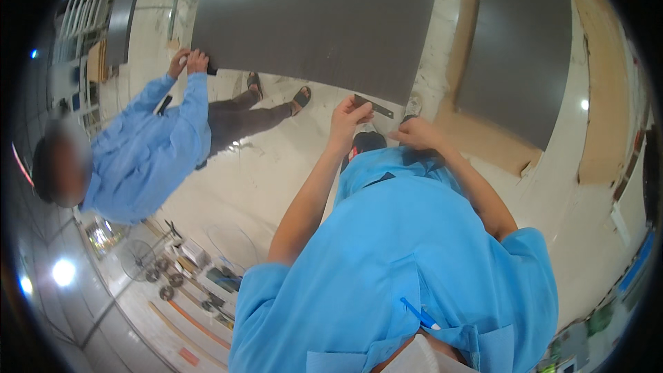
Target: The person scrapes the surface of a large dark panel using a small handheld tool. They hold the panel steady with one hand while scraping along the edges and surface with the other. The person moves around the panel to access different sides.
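Observation:
My left hand is closed in a pinch on a small dark flat strip with a hole near its end. The strip lies just below the near edge of a large dark grey panel. Close by on the right, my right hand has its fingers curled together near the panel's right corner. What those fingers hold, if anything, is too small to make out. At the panel's left corner, a co-worker's two hands touch the edge.
A co-worker in a blue shirt stands at the left. Another dark panel rests on brown cardboard at the right. A round wire fan and several tools are at the lower left. My feet are below the panel's edge.

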`<action>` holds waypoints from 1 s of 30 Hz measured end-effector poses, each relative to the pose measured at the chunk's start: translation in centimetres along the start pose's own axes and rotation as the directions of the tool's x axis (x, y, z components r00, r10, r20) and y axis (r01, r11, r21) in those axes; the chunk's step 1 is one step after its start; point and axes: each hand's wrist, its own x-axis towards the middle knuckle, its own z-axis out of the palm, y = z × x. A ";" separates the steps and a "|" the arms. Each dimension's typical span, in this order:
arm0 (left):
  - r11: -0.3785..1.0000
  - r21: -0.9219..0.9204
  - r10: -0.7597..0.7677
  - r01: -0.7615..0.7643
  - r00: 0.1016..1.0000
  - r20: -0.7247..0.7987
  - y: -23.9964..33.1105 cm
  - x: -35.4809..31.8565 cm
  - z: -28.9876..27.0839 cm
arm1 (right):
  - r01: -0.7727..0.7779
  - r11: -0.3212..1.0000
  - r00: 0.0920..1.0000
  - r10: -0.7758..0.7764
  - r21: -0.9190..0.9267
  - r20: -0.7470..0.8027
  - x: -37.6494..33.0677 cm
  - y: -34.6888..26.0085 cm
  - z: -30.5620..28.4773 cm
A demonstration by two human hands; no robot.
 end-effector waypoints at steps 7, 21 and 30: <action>0.978 -0.167 0.107 -0.123 0.989 -0.100 7.8 4.9 -9.1 | -0.073 0.997 0.867 0.066 0.004 -0.494 -0.2 -1.7 -0.7; 0.960 -0.172 0.239 -0.220 0.967 0.093 21.9 17.0 -18.8 | 0.147 0.881 0.663 -0.424 -0.449 -0.617 20.2 -19.0 8.1; 0.996 -0.070 0.082 -0.063 0.947 0.310 19.8 17.6 -15.7 | -0.168 0.985 0.050 -0.023 -0.031 -0.998 15.3 -17.1 5.2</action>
